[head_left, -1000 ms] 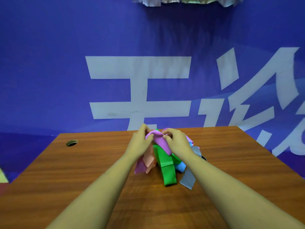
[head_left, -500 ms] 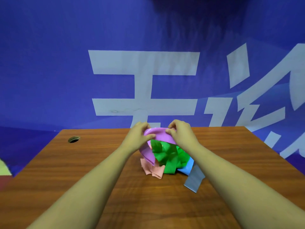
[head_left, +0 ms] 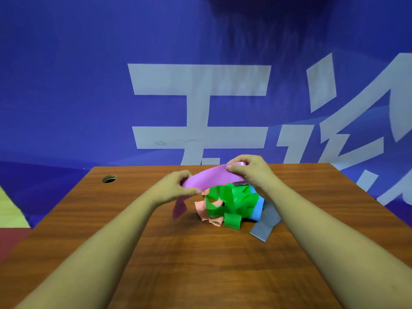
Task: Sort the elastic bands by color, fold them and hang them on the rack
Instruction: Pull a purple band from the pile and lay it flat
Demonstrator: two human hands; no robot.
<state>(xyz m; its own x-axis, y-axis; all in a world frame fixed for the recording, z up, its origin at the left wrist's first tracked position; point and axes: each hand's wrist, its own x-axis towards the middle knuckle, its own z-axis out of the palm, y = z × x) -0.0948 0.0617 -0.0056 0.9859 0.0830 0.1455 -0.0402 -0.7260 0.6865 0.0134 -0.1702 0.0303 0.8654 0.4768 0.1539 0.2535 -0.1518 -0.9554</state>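
Where left hand (head_left: pixel 176 189) pinches, purple band (head_left: pixel 211 179) droops.

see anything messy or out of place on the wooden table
Yes: the green elastic band, peach band, light blue band and grey band lie tangled in a crumpled heap. The left hand and right hand pinch the purple elastic band above it, one end dangling.

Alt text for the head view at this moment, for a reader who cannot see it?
The left hand and right hand pinch a purple band, held above a tangled pile of green, pink, blue and grey bands on a wooden table. A blue backdrop with large white characters stands behind.
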